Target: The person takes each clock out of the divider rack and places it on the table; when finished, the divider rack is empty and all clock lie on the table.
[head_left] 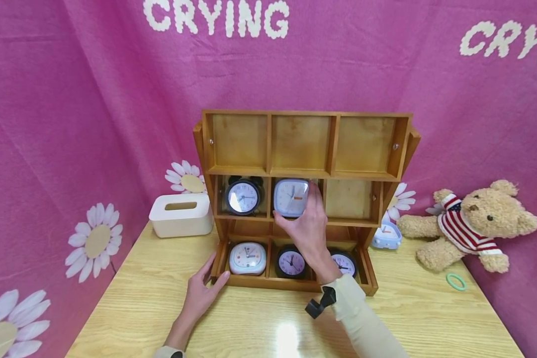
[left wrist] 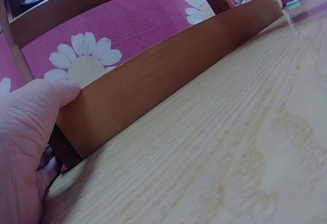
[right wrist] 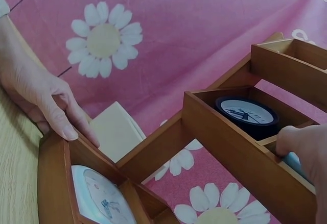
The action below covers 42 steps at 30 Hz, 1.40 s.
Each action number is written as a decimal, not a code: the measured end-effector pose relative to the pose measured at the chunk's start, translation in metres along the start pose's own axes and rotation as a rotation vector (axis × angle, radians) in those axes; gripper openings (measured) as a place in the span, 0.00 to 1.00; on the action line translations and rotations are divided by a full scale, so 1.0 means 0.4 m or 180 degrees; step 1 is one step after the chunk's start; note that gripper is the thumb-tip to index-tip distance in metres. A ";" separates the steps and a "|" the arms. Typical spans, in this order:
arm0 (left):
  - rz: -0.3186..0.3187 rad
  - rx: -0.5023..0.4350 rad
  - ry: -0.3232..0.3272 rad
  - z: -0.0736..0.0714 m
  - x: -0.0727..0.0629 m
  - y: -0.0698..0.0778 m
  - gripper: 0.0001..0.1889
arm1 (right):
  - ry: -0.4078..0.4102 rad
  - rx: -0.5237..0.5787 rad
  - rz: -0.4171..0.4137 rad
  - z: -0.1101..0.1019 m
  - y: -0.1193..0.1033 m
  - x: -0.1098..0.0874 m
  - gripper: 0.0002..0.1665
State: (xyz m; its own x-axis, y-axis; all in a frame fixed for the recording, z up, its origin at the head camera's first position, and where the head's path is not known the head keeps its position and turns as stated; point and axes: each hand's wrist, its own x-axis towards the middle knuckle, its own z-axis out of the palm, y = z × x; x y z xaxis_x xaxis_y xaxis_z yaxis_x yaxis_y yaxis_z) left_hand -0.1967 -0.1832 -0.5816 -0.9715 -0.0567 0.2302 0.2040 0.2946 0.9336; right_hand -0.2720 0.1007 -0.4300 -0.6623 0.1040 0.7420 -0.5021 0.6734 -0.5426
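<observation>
A three-tier wooden shelf [head_left: 273,283] stands on the table, each tier split into compartments. My right hand [head_left: 310,228] holds a light-blue square alarm clock [head_left: 288,198] between thumb and fingers, in the middle compartment of the middle tier. To its left is a black round alarm clock [head_left: 242,198]. At the shelf's lower left corner, my left hand [head_left: 200,294] grips the bottom tier, thumb over the front board [left wrist: 153,81]. The bottom tier holds a pale rounded clock [head_left: 247,258], a black round clock [head_left: 292,262] and another round clock [head_left: 343,262], partly behind my right wrist.
A white tissue box [head_left: 181,216] stands left of the shelf. On the right are a small blue clock [head_left: 387,235], a teddy bear [head_left: 467,223] in a striped top and a green ring [head_left: 456,282]. Pink cloth [head_left: 340,64] hangs behind.
</observation>
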 end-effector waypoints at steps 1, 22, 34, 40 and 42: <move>-0.0002 0.0000 -0.0004 0.000 0.000 0.000 0.38 | 0.0008 0.0008 -0.0010 -0.001 0.001 0.000 0.63; 0.0010 0.0015 -0.0010 0.001 0.004 0.003 0.38 | 0.0187 0.0088 -0.0177 -0.031 -0.019 -0.004 0.65; -0.0013 0.0019 -0.0017 0.004 0.005 0.002 0.38 | 0.0271 0.0104 -0.0267 -0.110 -0.016 -0.034 0.65; -0.0068 0.0072 -0.0039 0.002 0.004 -0.001 0.38 | 0.0323 0.0114 -0.0324 -0.157 -0.009 -0.057 0.65; -0.0065 0.0085 -0.0035 0.000 0.002 -0.001 0.38 | 0.0328 0.0113 -0.0337 -0.172 -0.008 -0.066 0.65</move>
State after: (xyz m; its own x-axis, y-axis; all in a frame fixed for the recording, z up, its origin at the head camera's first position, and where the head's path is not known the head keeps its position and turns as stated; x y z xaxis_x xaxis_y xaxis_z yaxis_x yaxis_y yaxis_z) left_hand -0.1976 -0.1832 -0.5818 -0.9768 -0.0526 0.2078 0.1808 0.3190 0.9304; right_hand -0.2146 0.1462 -0.4209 -0.5449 0.1095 0.8313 -0.5868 0.6585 -0.4713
